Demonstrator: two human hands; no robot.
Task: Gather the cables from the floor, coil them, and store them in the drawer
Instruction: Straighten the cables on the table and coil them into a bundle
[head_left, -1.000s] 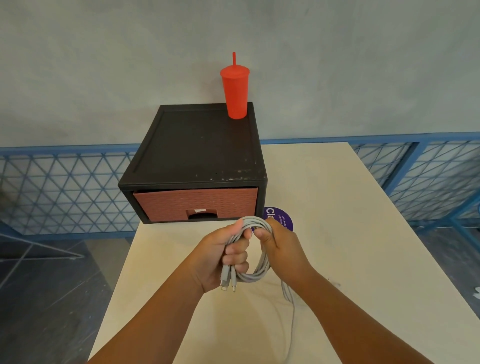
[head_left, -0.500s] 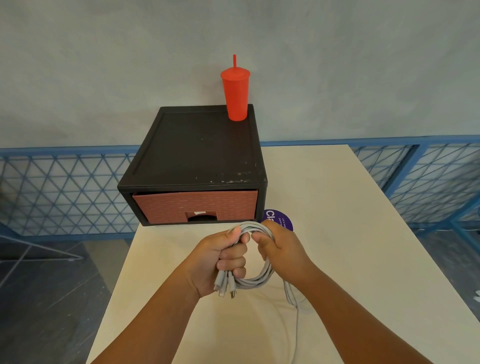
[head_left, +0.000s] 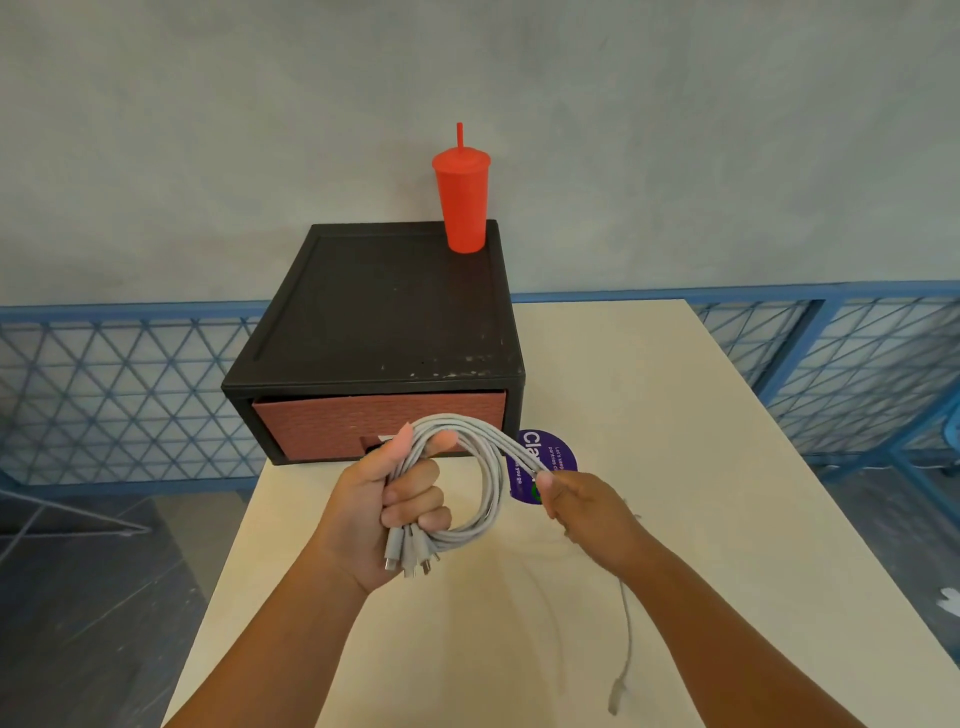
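Note:
My left hand (head_left: 395, 506) grips a coil of grey cables (head_left: 485, 467) over the cream table (head_left: 649, 415), with several plugs sticking out below the fist. My right hand (head_left: 584, 506) pinches a strand pulled out from the coil to the right. The loose tail of cable (head_left: 626, 649) hangs below my right hand and ends in a plug near the bottom. Behind the coil stands a black drawer unit (head_left: 384, 312) whose reddish drawer (head_left: 322, 426) sits closed.
A red tumbler (head_left: 462, 200) with a straw stands on the drawer unit's back right corner. A purple round sticker (head_left: 558, 454) lies on the table beside the unit. Blue mesh fencing (head_left: 104, 389) runs behind the table on both sides.
My right hand has moved away from the coil to the right, drawing a strand out. The coil in my left hand has opened wider, and the loose tail has swung right.

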